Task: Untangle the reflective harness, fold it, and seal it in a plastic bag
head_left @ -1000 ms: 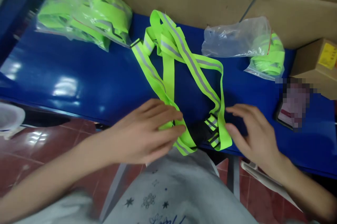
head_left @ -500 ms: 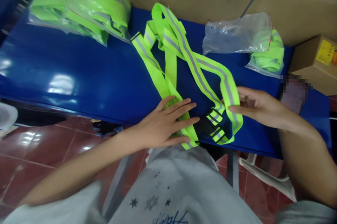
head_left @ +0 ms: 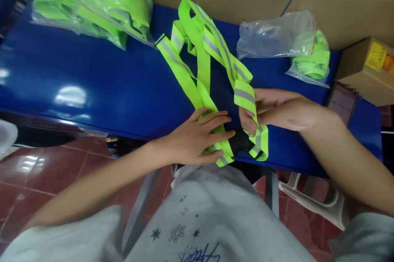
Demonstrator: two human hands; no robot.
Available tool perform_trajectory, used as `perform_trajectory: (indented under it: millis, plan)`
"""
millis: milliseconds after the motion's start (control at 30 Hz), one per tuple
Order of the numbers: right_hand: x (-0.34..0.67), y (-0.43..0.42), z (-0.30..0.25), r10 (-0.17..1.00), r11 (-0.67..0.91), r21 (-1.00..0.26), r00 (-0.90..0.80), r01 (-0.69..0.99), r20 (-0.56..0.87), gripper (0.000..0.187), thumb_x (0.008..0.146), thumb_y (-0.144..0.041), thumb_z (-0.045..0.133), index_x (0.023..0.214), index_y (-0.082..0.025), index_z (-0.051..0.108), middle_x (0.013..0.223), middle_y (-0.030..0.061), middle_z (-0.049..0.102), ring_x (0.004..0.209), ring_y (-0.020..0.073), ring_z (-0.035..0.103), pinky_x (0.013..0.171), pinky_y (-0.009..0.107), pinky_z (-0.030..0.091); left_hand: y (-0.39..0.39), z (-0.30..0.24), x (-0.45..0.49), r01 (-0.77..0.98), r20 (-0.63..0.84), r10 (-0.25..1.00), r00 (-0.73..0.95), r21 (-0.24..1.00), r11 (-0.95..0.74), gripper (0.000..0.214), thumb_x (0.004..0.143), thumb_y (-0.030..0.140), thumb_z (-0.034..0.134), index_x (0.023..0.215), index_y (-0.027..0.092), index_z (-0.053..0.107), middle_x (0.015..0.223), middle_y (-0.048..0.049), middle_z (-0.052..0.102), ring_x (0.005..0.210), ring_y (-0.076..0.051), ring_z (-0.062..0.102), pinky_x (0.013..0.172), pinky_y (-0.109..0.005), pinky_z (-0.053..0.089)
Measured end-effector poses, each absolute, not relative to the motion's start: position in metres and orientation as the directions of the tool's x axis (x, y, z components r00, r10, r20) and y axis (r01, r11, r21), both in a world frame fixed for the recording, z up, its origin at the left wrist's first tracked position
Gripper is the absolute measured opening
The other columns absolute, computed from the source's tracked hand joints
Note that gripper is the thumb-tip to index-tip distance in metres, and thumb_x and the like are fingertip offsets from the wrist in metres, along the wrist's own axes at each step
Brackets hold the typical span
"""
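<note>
The left hand covers a stretch of the green strap, whose near folds hide part of the right hand. The dark piece between the hands shows little detail. Farther right, the phone's screen is illegible and the picture's edge cuts the cardboard box; near, it crops the shirt's blue lettering.

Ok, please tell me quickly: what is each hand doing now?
Left hand: open, resting on the green straps.
Right hand: closed, holding part of them.
</note>
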State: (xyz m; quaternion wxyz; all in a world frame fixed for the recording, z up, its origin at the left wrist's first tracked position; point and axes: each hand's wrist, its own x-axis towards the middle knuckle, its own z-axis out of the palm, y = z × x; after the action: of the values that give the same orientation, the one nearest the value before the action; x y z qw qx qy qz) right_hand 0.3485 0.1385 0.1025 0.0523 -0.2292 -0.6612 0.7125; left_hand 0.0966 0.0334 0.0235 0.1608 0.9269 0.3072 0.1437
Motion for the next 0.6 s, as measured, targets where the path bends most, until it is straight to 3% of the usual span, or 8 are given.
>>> perform_trajectory:
  millis: [100, 167, 267, 333, 400, 500, 600]
  plan:
    - [0.342, 0.136, 0.104, 0.4, -0.056, -0.969, -0.884, 0.241, -0.243, 0.024, 0.099, -0.041, 0.052, 0.11, -0.021, 0.058, 0.08, 0.0014, 0.069, 0.066, 0.0169, 0.066, 0.065, 0.034, 0.055, 0.035, 0.021, 0.095, 0.487, 0.228, 0.591, 0.774, 0.383, -0.785, 0.052, 0.107, 0.047, 0.058, 0.15, 0.018, 0.06, 0.153, -0.0191, 0.061, 0.148, -0.038, 0.053, 0.121, -0.057, 0.039]
    - [0.341, 0.135, 0.096, 0.483, 0.01, -0.968, -0.849, 0.251, -0.215, 0.027, 0.098, -0.037, 0.05, 0.12, -0.022, 0.056, 0.086, 0.0006, 0.069, 0.072, 0.0177, 0.068, 0.067, 0.034, 0.054, 0.037, 0.019, 0.094, 0.465, 0.263, 0.574, 0.775, 0.377, -0.801, 0.049, 0.108, 0.047, 0.057, 0.145, 0.015, 0.062, 0.149, -0.019, 0.064, 0.147, -0.037, 0.054, 0.12, -0.054, 0.039]
    - [0.342, 0.138, 0.072, 0.671, 0.194, -0.908, -0.725, 0.371, -0.152, 0.021, 0.097, -0.036, 0.055, 0.113, -0.023, 0.058, 0.093, 0.0014, 0.069, 0.082, 0.0198, 0.068, 0.072, 0.034, 0.055, 0.039, 0.018, 0.094, 0.45, 0.273, 0.564, 0.779, 0.383, -0.807, 0.04, 0.109, 0.045, 0.056, 0.136, 0.017, 0.065, 0.144, -0.0165, 0.068, 0.147, -0.034, 0.055, 0.12, -0.052, 0.039]
    - [0.344, 0.138, 0.057, 0.738, 0.325, -0.802, -0.665, 0.501, -0.116, 0.018, 0.099, -0.038, 0.059, 0.108, -0.023, 0.06, 0.088, 0.0009, 0.068, 0.078, 0.0191, 0.065, 0.07, 0.032, 0.052, 0.04, 0.021, 0.094, 0.45, 0.265, 0.56, 0.785, 0.378, -0.809, 0.037, 0.109, 0.046, 0.055, 0.132, 0.019, 0.065, 0.142, -0.0154, 0.069, 0.147, -0.033, 0.056, 0.119, -0.051, 0.041]
    - [0.345, 0.135, 0.051, 0.733, 0.441, -0.687, -0.673, 0.577, -0.094, 0.026, 0.102, -0.041, 0.06, 0.117, -0.021, 0.062, 0.089, 0.0025, 0.07, 0.078, 0.0203, 0.066, 0.071, 0.033, 0.052, 0.04, 0.027, 0.094, 0.452, 0.278, 0.548, 0.789, 0.34, -0.824, 0.032, 0.109, 0.045, 0.056, 0.125, 0.02, 0.066, 0.138, -0.0144, 0.071, 0.144, -0.032, 0.059, 0.118, -0.051, 0.043]
    - [0.347, 0.122, 0.055, 0.646, 0.643, -0.522, -0.763, 0.561, -0.024, 0.044, 0.108, -0.046, 0.056, 0.139, -0.015, 0.06, 0.117, 0.0136, 0.075, 0.105, 0.0292, 0.071, 0.091, 0.043, 0.056, 0.031, 0.042, 0.092, 0.48, 0.328, 0.527, 0.784, 0.219, -0.85, 0.011, 0.107, 0.03, 0.06, 0.105, 0.023, 0.069, 0.124, -0.008, 0.076, 0.132, -0.026, 0.065, 0.118, -0.05, 0.044]
    - [0.351, 0.111, 0.06, 0.543, 0.777, -0.394, -0.839, 0.491, 0.025, 0.046, 0.113, -0.046, 0.045, 0.135, -0.01, 0.065, 0.127, 0.0192, 0.072, 0.12, 0.0337, 0.067, 0.106, 0.049, 0.052, 0.012, 0.056, 0.088, 0.499, 0.399, 0.485, 0.778, 0.077, -0.863, 0.019, 0.103, 0.016, 0.058, 0.093, 0.026, 0.071, 0.109, 0.0001, 0.078, 0.119, -0.02, 0.068, 0.11, -0.048, 0.048]
